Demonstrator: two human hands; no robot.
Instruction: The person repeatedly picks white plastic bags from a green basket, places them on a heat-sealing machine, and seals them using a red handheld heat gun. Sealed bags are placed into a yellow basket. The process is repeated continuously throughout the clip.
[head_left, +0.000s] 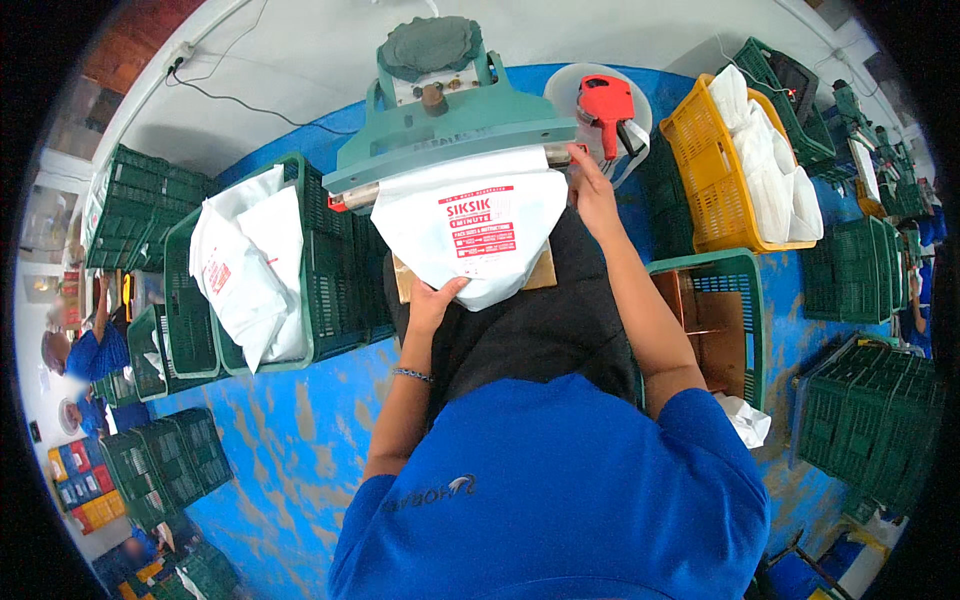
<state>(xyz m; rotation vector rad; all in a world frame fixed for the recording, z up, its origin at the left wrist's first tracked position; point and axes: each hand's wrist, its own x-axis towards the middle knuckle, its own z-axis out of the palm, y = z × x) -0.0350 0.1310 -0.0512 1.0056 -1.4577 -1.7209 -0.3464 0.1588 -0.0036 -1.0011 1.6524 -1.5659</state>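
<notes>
Left hand (433, 303): grip pinching the lower edge of a white plastic bag with red print (487, 262), thumb on top. Bag: spread flat over a tan board (541, 272), its upper edge at the bar of a green bag-sealing machine (450, 130). Right hand (593, 195): beside the bag's upper right corner, fingers at the bar's end; whether its grip pinches film cannot be told from this angle. Left: green crate (307, 335) of white bags. Right: yellow crate (705, 190), likewise filled. Beyond: red handheld label gun (606, 105).
</notes>
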